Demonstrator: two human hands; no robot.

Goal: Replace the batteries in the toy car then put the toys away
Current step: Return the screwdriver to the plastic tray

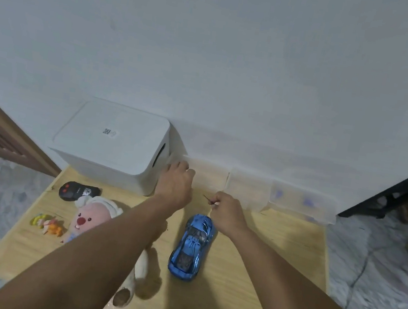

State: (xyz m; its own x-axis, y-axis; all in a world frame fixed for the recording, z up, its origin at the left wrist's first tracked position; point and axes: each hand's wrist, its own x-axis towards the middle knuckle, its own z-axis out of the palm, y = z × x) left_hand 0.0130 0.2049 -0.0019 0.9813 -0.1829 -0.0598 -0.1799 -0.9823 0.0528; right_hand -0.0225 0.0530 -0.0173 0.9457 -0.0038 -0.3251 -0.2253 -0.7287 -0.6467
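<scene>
The blue toy car (191, 246) sat on the desk (274, 257). The right hand (226, 210) pinched a thin tool (207, 198); the left hand (176, 179) curled on a clear box (207, 176), contents unclear.

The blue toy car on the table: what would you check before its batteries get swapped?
1. Blue toy car within reach, by the right hand: ok.
2. Car flipped to expose its underside: not ok, it sits wheels down.
3. Tool in hand: right hand pinches a thin dark tool; its type: cannot tell.
4. Left hand free: cannot tell, it reaches to the clear plastic box.
5. New batteries present: cannot tell.
</scene>
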